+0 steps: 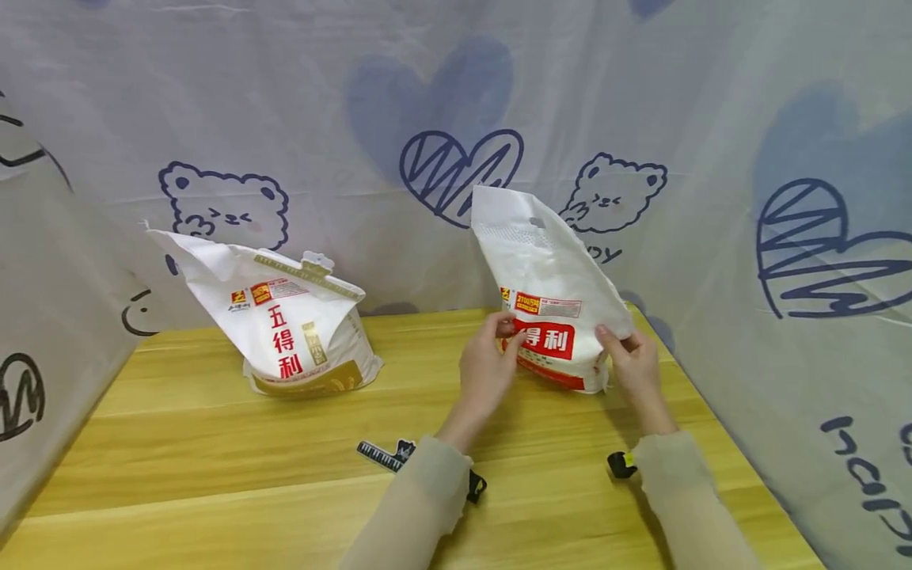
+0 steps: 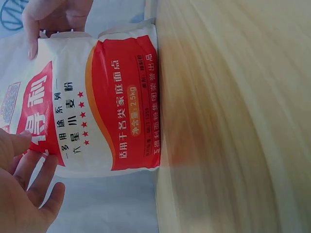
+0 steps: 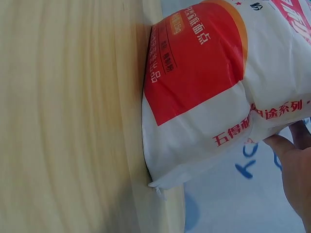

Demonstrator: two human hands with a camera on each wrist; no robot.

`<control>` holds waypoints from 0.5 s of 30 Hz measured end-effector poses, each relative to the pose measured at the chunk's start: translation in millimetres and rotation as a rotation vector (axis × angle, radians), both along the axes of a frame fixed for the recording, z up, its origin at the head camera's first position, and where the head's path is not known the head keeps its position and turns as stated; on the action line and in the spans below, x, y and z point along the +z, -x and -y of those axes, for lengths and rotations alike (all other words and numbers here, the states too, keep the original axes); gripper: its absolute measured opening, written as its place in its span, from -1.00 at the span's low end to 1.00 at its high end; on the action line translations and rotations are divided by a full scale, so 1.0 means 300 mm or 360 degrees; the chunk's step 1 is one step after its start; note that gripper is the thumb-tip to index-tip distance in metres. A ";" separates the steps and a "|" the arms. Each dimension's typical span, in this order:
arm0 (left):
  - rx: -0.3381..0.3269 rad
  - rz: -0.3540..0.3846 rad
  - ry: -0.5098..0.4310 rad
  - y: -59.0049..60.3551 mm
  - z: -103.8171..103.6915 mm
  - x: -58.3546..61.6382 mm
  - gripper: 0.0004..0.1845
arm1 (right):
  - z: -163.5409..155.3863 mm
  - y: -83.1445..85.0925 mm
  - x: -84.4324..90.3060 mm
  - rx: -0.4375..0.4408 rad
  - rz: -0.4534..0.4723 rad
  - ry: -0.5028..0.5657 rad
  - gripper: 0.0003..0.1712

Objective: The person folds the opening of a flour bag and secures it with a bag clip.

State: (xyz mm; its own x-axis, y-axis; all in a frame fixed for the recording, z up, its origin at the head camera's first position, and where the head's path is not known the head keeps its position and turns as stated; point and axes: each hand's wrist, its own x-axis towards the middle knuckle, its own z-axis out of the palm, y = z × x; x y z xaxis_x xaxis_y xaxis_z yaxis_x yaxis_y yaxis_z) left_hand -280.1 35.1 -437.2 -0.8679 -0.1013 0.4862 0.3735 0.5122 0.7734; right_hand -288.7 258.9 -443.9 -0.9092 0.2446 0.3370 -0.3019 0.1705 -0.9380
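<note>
White/red bag stands on R side of table; head cam: long axis near-upright, top tilting L, L hand & R hand each pinching a side edge. Red label shows 得利. L wrist cam: base points R; reads "2.5kg", 六星小麦粉. R wrist cam: base points L; side reads 五得利.

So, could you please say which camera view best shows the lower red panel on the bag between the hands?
The left wrist view: the red panel appears close and whole, its 2.5kg readable. The right wrist view shows it slanted, print less clear; the head view, only a small strip.
</note>
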 end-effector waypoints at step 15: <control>0.0226 -0.0150 -0.0030 -0.029 0.158 0.007 -0.70 | 0.168 0.089 0.011 0.0348 0.0026 0.0345 -0.66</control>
State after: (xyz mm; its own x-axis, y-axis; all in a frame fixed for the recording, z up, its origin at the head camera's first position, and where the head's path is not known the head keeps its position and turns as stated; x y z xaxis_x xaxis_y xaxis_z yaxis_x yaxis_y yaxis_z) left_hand -271.5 -12.2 -435.0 -0.7948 -0.2299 0.5617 0.3696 0.5507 0.7484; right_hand -315.5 208.7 -440.5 -0.9530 0.1069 0.2833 -0.2940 -0.1018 -0.9504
